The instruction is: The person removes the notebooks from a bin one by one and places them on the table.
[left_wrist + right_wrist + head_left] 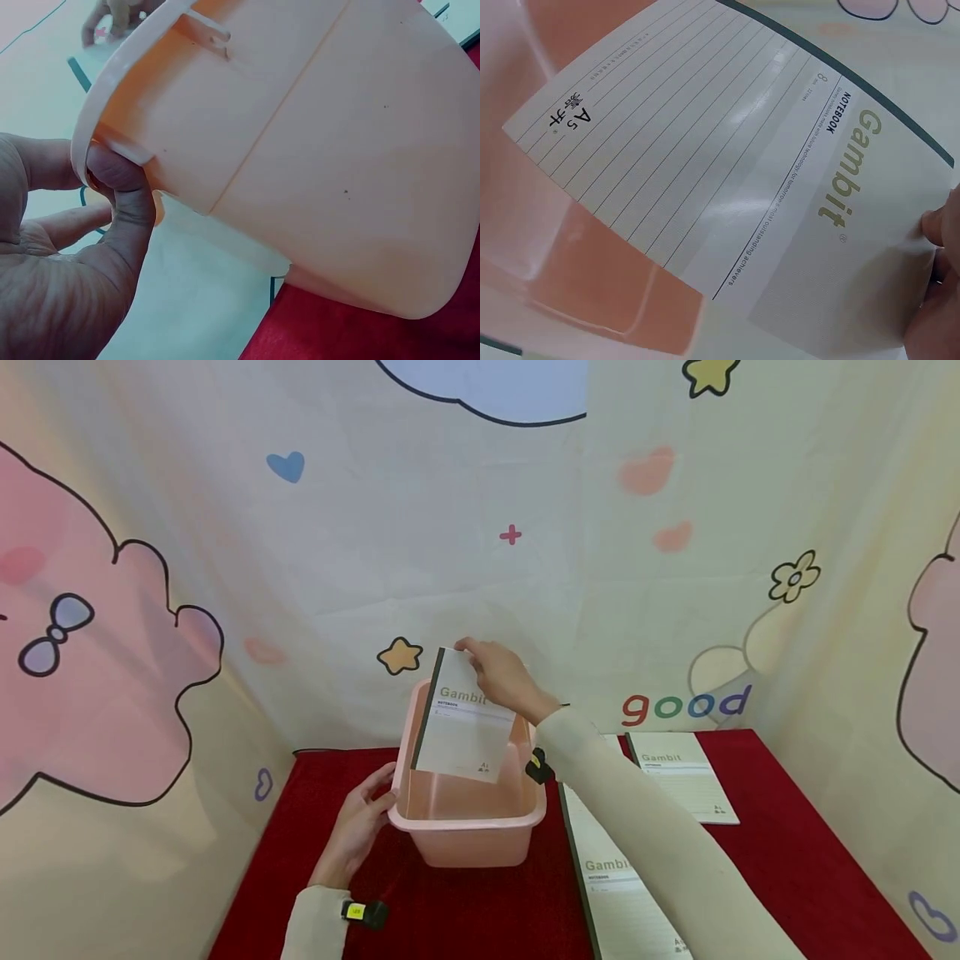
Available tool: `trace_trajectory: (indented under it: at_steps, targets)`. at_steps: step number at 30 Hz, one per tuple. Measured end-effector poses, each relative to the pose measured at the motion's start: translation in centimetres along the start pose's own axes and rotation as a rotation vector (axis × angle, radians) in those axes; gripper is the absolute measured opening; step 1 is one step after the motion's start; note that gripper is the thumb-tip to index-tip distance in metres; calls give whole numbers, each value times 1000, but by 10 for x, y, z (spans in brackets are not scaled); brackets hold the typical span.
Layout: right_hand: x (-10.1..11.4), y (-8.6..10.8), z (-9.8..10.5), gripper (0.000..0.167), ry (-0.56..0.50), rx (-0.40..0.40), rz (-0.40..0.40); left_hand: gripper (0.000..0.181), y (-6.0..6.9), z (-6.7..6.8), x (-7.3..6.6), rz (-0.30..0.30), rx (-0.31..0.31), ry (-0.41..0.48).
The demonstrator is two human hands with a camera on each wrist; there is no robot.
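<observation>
A white notebook (pixel 465 727) with a dark spine and "Gambit" on its cover hangs tilted over the pink plastic basin (pixel 474 843). My right hand (pixel 501 675) pinches its top edge; in the right wrist view the fingers (pixel 939 232) grip the cover's edge near the title. My left hand (pixel 358 821) holds the basin's left rim, and in the left wrist view the thumb (pixel 120 169) curls at the rim (pixel 94 112). The basin looks tipped, its opening turned toward the head camera. The lower part of the notebook lies in front of the basin's inside.
On the red cloth (pixel 465 918) to the right lie more white notebooks, one at the back (pixel 682 777) and one nearer (pixel 622 893), partly under my right sleeve (pixel 660 827). A patterned curtain (pixel 375 527) stands behind the basin.
</observation>
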State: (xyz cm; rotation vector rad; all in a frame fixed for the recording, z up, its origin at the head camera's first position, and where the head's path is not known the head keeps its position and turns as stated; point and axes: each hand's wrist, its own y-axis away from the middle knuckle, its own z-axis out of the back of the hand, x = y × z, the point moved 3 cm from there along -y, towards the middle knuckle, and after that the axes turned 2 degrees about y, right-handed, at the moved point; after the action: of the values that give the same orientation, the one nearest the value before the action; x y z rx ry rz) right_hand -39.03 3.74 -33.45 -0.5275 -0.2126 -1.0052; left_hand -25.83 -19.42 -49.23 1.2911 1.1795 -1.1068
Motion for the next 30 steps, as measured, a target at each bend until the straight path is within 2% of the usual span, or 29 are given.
trace_trajectory:
  at_steps: [7,16,23,30]
  targets:
    - [4,8,40,34,6,-120,70,50,-1,-2,-1,1,31,4]
    - [3,28,91,32,-1,-303,171,49,-1,0,2,0,32,14]
    - [-9,56,124,30,0,-414,209,50,-2,-1,2,-4,40,3]
    - [-30,85,143,28,23,-518,240,50,0,1,2,-6,46,9]
